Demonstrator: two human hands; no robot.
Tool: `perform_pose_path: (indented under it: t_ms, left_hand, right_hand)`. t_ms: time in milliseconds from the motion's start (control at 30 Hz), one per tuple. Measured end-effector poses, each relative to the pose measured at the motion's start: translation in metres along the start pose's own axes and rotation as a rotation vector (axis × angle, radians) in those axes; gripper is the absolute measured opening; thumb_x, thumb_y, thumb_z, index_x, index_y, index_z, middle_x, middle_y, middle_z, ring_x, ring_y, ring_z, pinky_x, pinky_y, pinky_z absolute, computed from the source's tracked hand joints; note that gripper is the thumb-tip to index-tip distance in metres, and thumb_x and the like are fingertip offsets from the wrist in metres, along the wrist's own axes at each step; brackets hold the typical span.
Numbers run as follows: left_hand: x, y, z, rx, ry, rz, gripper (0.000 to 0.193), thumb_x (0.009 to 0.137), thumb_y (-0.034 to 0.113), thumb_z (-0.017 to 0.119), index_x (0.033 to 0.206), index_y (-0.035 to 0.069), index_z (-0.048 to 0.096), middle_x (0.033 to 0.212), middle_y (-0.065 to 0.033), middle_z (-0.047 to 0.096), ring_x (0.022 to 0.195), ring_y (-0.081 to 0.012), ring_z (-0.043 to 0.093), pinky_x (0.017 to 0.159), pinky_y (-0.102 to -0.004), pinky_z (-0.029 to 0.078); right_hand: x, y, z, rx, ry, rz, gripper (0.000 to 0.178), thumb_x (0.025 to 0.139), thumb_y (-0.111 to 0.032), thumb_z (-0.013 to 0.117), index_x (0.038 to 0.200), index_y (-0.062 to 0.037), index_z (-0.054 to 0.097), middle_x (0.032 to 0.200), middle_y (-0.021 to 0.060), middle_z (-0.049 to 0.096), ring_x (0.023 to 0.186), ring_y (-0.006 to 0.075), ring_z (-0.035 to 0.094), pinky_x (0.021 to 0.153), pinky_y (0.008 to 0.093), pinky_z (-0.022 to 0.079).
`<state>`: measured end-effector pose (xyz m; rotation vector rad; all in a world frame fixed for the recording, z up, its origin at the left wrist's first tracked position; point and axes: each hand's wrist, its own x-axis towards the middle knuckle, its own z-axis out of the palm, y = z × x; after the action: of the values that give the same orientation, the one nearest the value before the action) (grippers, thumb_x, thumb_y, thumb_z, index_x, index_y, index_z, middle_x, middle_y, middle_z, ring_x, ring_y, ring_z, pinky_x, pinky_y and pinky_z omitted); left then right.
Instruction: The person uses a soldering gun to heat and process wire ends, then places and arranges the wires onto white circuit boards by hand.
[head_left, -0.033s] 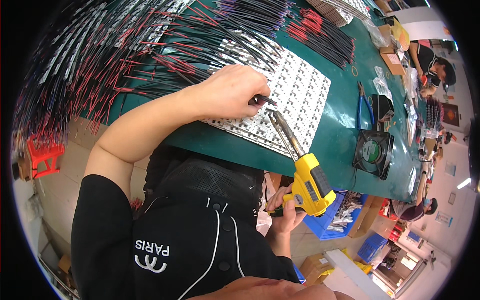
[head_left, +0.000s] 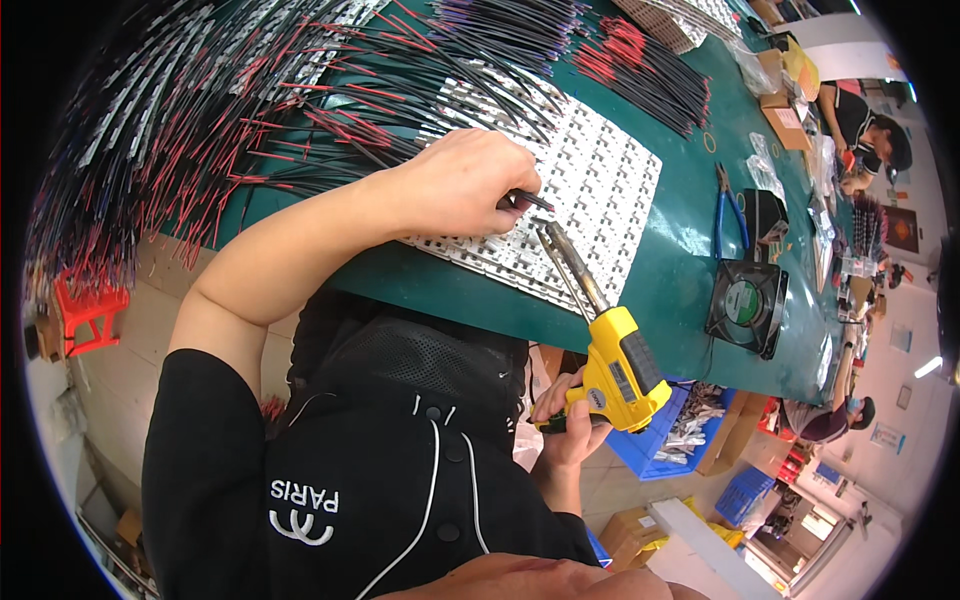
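My left hand [head_left: 468, 185] is closed over the white panel, its fingers pinching a short black wire [head_left: 538, 200] whose end sticks out to the right. Wrapped round the handle of a yellow soldering gun [head_left: 625, 375] is my right hand [head_left: 568, 425], just off the table's near edge. The gun's metal tip points up and left, close to the wire's end; whether they touch I cannot tell. Beneath both lies the white panel [head_left: 615, 180], made up of rows of small board pieces with dark marks. Black wires with red ends [head_left: 380, 130] fan across the panel's far left part.
Bundles of dark wires [head_left: 640, 75] cover the far and left parts of the green table [head_left: 680, 290]. To the right are blue-handled pliers [head_left: 728, 215] and a black fan [head_left: 745, 308]. A blue bin [head_left: 655, 445] with parts stands below the edge. Co-workers [head_left: 865, 130] sit farther right.
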<state>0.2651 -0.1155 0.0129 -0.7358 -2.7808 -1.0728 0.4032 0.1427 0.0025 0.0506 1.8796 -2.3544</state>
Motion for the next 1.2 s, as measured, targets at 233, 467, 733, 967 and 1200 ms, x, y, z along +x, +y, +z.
perform_pose_path:
  t_ms: [233, 467, 733, 967, 1200]
  left_hand:
    - [-0.001, -0.002, 0.001, 0.003, 0.025, 0.055, 0.013, 0.068, 0.011, 0.065, 0.072, 0.000, 0.059, 0.071, -0.0095, 0.054, 0.070, -0.0296, 0.058, 0.060, -0.0392, 0.045]
    - [-0.003, 0.001, 0.003, 0.044, 0.031, 0.069, 0.012, 0.067, 0.010, 0.065, 0.072, 0.001, 0.057, 0.072, -0.0088, 0.053, 0.070, -0.0294, 0.058, 0.060, -0.0392, 0.045]
    - [-0.002, 0.007, -0.005, 0.067, -0.056, 0.016, 0.014, 0.067, 0.010, 0.063, 0.078, 0.002, 0.062, 0.077, -0.0095, 0.059, 0.080, -0.0296, 0.060, 0.068, -0.0409, 0.048]
    - [-0.002, 0.005, -0.003, 0.069, -0.037, 0.030, 0.014, 0.068, 0.011, 0.063, 0.079, 0.003, 0.062, 0.078, -0.0095, 0.059, 0.082, -0.0292, 0.060, 0.068, -0.0408, 0.047]
    - [-0.002, 0.006, -0.005, 0.073, -0.061, 0.011, 0.014, 0.068, 0.010, 0.062, 0.080, 0.003, 0.062, 0.077, -0.0094, 0.059, 0.082, -0.0292, 0.060, 0.070, -0.0407, 0.047]
  right_hand:
    - [0.000, 0.000, 0.002, 0.009, 0.002, 0.066, 0.034, 0.085, -0.022, 0.059, 0.097, 0.0045, 0.043, 0.063, 0.0091, 0.047, 0.050, 0.0150, 0.047, 0.044, 0.0254, 0.043]
    - [-0.002, 0.000, 0.005, -0.085, 0.003, 0.035, 0.038, 0.084, -0.022, 0.058, 0.102, 0.0075, 0.042, 0.063, 0.0089, 0.047, 0.049, 0.0146, 0.047, 0.044, 0.0250, 0.043]
    - [0.003, -0.003, 0.005, -0.022, 0.006, -0.039, 0.044, 0.084, -0.023, 0.058, 0.107, 0.0105, 0.040, 0.060, 0.0084, 0.046, 0.045, 0.0153, 0.046, 0.042, 0.0249, 0.042]
    - [0.003, -0.002, 0.006, -0.064, 0.015, 0.025, 0.044, 0.085, -0.022, 0.057, 0.107, 0.0116, 0.041, 0.059, 0.0086, 0.046, 0.045, 0.0155, 0.046, 0.042, 0.0249, 0.042]
    - [0.002, -0.006, 0.008, -0.070, 0.020, 0.012, 0.043, 0.085, -0.023, 0.056, 0.106, 0.0110, 0.041, 0.058, 0.0082, 0.045, 0.044, 0.0152, 0.046, 0.041, 0.0253, 0.042]
